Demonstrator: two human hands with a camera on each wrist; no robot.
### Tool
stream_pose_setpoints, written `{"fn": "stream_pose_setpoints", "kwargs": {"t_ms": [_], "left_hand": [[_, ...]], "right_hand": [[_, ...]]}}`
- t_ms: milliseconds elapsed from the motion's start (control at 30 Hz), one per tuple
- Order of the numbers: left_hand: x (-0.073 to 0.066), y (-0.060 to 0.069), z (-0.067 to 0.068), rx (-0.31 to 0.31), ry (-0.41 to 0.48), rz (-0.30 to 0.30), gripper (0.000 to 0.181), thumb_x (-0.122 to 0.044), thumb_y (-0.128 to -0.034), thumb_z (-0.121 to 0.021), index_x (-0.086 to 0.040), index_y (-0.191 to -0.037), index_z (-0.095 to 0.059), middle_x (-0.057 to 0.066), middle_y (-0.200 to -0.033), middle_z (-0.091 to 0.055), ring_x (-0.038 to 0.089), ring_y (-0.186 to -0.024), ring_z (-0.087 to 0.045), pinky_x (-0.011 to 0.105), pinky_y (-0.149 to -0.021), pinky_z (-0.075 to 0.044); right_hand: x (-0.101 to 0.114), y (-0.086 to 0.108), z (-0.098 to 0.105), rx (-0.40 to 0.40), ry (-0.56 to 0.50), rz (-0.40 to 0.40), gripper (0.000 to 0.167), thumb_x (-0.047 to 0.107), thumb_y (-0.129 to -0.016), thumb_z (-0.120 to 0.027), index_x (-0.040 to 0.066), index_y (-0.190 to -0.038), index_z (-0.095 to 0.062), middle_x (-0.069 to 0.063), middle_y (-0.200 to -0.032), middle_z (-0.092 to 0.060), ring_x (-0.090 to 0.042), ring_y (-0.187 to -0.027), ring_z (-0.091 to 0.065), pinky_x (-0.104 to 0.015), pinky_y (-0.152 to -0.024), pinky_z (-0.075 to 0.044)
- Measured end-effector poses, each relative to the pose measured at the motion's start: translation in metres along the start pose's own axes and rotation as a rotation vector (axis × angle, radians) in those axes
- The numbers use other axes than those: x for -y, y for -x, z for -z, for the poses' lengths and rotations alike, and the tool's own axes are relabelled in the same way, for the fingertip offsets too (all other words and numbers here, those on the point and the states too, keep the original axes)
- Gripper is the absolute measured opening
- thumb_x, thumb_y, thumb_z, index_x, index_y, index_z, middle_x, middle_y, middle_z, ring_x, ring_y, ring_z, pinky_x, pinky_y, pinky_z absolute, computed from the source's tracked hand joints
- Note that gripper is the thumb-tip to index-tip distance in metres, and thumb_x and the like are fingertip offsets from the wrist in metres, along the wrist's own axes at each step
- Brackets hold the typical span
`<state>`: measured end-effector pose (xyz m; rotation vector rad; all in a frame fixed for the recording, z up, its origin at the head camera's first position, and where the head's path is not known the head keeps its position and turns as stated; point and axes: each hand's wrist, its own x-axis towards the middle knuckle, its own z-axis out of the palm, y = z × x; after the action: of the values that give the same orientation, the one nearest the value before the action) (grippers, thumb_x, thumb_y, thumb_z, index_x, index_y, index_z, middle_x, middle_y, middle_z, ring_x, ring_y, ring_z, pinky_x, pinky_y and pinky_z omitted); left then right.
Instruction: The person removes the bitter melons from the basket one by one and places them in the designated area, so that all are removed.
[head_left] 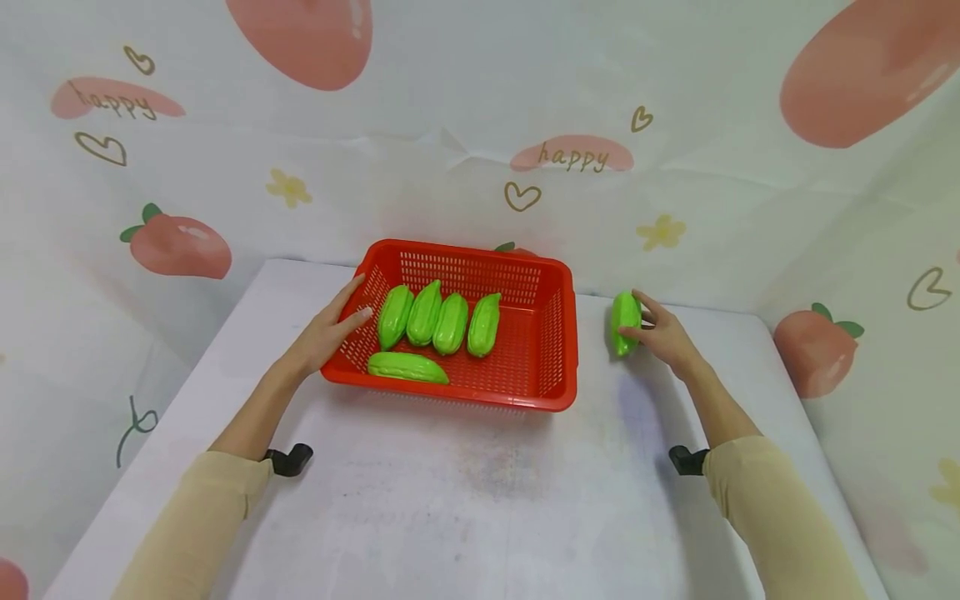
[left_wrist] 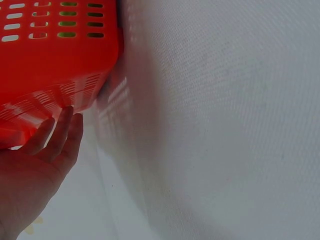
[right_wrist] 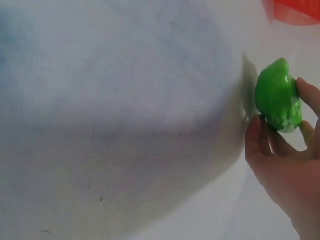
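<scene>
Right hand point(head_left: 666, 337) pinches a gourd point(head_left: 624, 320) near the tabletop's far edge point(head_left: 716, 317): likely light, slick, best held mid-body; straight-fingered left hand point(head_left: 321, 336) touches the basket point(head_left: 510, 401).

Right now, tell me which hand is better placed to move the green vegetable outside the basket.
Most likely the right hand: it holds that green vegetable, while the left hand is across at the left side of the red basket.

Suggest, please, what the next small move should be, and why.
Probably move the outlying green vegetable left over the red basket: the right grip pinches it, five matching vegetables lie inside, the basket's right end has room, and the left grip is at its left rim.
</scene>
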<state>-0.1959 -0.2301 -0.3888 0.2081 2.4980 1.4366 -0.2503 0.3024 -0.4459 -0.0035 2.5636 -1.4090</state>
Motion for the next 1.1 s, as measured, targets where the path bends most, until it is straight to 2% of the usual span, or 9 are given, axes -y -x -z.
{"fn": "stream_pose_setpoints", "kwargs": {"t_ms": [200, 367, 600, 700, 967, 1100], "left_hand": [[-0.001, 0.001, -0.001, 0.003, 0.001, 0.001, 0.069, -0.031, -0.1049, -0.043, -0.016, -0.161, -0.007, 0.023, -0.161, -0.015, 0.045, -0.125, -0.044, 0.057, -0.101, -0.042], [0.003, -0.001, 0.0, -0.004, 0.011, -0.001, 0.068, -0.03, -0.1048, -0.044, -0.017, -0.161, -0.007, 0.021, -0.162, -0.015, 0.045, -0.125, -0.045, 0.057, -0.1, -0.042], [0.033, -0.017, 0.001, -0.027, 0.007, -0.005, 0.069, -0.04, -0.104, -0.045, -0.032, -0.161, -0.007, 0.013, -0.164, -0.014, 0.04, -0.126, -0.045, 0.055, -0.099, -0.043], [0.04, -0.02, 0.0, -0.034, 0.004, -0.016, 0.069, -0.044, -0.1034, -0.045, -0.035, -0.16, -0.007, 0.012, -0.163, -0.016, 0.038, -0.123, -0.046, 0.052, -0.097, -0.045], [0.042, -0.021, -0.001, -0.034, 0.032, -0.014, 0.067, -0.044, -0.1031, -0.045, -0.038, -0.16, -0.008, 0.013, -0.162, -0.019, 0.039, -0.12, -0.049, 0.051, -0.093, -0.049], [0.043, -0.022, -0.001, -0.035, 0.032, -0.014, 0.068, -0.042, -0.1035, -0.045, -0.035, -0.16, -0.008, 0.013, -0.162, -0.02, 0.039, -0.12, -0.05, 0.048, -0.092, -0.051]], "right_hand": [[-0.01, -0.001, 0.002, 0.045, 0.023, -0.005, 0.083, 0.024, -0.095, -0.068, 0.017, -0.16, -0.016, -0.031, -0.154, -0.029, -0.043, -0.143, -0.029, -0.053, -0.111, -0.032], [-0.015, -0.005, 0.002, 0.039, -0.005, 0.013, 0.08, 0.023, -0.096, -0.067, 0.017, -0.16, -0.018, -0.031, -0.155, -0.028, -0.044, -0.143, -0.028, -0.054, -0.111, -0.03], [-0.014, -0.007, 0.003, 0.041, 0.043, 0.016, 0.08, 0.031, -0.097, -0.065, 0.02, -0.16, -0.017, -0.03, -0.156, -0.025, -0.046, -0.139, -0.034, -0.054, -0.109, -0.034], [-0.013, -0.005, 0.004, 0.049, 0.063, 0.01, 0.081, 0.035, -0.097, -0.064, 0.022, -0.161, -0.016, -0.029, -0.158, -0.022, -0.047, -0.139, -0.034, -0.055, -0.109, -0.034], [-0.013, -0.007, 0.003, 0.06, 0.066, 0.007, 0.08, 0.038, -0.098, -0.062, 0.022, -0.161, -0.015, -0.028, -0.159, -0.019, -0.047, -0.14, -0.032, -0.055, -0.11, -0.033], [-0.014, -0.01, 0.002, 0.061, 0.068, 0.004, 0.079, 0.036, -0.099, -0.061, 0.022, -0.161, -0.014, -0.027, -0.159, -0.02, -0.047, -0.14, -0.032, -0.053, -0.109, -0.035]]}}
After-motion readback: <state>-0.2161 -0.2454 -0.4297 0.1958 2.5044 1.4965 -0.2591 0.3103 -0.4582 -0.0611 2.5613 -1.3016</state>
